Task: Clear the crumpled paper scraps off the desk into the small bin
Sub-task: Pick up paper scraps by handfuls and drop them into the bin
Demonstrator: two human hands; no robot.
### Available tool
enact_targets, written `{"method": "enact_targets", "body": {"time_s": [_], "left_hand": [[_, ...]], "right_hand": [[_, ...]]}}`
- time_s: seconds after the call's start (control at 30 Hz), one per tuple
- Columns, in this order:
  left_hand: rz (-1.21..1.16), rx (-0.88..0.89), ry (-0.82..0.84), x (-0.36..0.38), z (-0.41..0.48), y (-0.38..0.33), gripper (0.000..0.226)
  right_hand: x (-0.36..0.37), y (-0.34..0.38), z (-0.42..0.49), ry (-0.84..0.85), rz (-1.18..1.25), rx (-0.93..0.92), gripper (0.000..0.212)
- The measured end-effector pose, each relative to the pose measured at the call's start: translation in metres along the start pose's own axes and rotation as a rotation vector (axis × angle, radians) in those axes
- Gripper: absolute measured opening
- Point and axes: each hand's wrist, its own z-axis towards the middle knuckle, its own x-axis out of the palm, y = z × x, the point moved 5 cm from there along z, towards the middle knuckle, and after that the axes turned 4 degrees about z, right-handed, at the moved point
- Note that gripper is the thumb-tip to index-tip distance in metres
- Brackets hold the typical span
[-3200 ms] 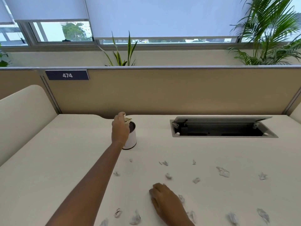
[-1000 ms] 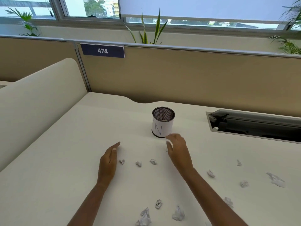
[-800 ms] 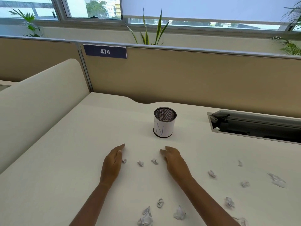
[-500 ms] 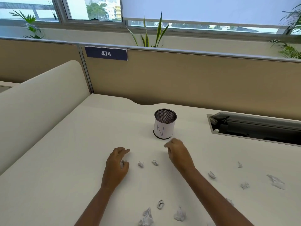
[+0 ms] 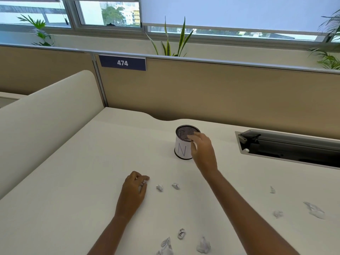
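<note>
Left grip (image 5: 133,188) lies low on the smooth cream counter (image 5: 73,181), fingers curled closed around a small crumpled white paper scrap (image 5: 144,182) that peeks out at the fingertips. To its left the counter runs wide and bare up to a rounded cream side panel (image 5: 46,115), so there is open room on that side. Just right of this hand two little white paper wads (image 5: 159,187) sit close together, apart from the hand and from each other. Toward the near edge lie three more crinkled white balls (image 5: 181,233), bunched loosely between the two forearms.

Farther back stands the small cylindrical bin (image 5: 184,142), black wire mesh at the rim and wrapped in white paper marked with a blue "N". It is upright, well clear of the tan fabric partition (image 5: 202,92) behind it. Right grip (image 5: 202,150) hangs at the bin's right rim, fingers loosely spread over the mouth; whether it pinches anything I cannot tell.

Right again, a rectangular grey metal cable tray (image 5: 287,148) is sunk into the counter with its lid raised. In front of it several flattened white scraps (image 5: 313,209) lie scattered, well apart, near the right edge.
</note>
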Motion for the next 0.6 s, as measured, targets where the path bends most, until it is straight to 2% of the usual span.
{"method": "enact_targets", "body": {"time_s": [0.07,0.17,0.27,0.4,0.5,0.6], "left_hand": [[-0.038,-0.028,-0.009,-0.001,0.002,-0.003,0.016],[-0.087,-0.046,-0.076,-0.005,0.011,-0.024,0.015],[-0.109,0.098,-0.135,-0.008,0.036,-0.071,0.014],[-0.118,0.234,-0.178,-0.010,0.082,-0.131,0.017],[-0.147,0.183,-0.151,-0.002,0.111,-0.153,0.021],[-0.185,0.088,-0.029,0.014,0.128,-0.157,0.030]], "right_hand": [[0.001,-0.017,-0.026,-0.011,0.030,0.082,0.029],[0.004,-0.041,-0.060,0.030,0.029,0.164,0.029],[0.011,-0.059,-0.082,0.107,-0.006,0.218,0.028],[0.018,-0.063,-0.098,0.173,-0.089,0.209,0.046],[0.017,-0.059,-0.099,0.169,-0.105,0.190,0.044],[0.015,-0.059,-0.099,0.160,-0.106,0.189,0.046]]}}
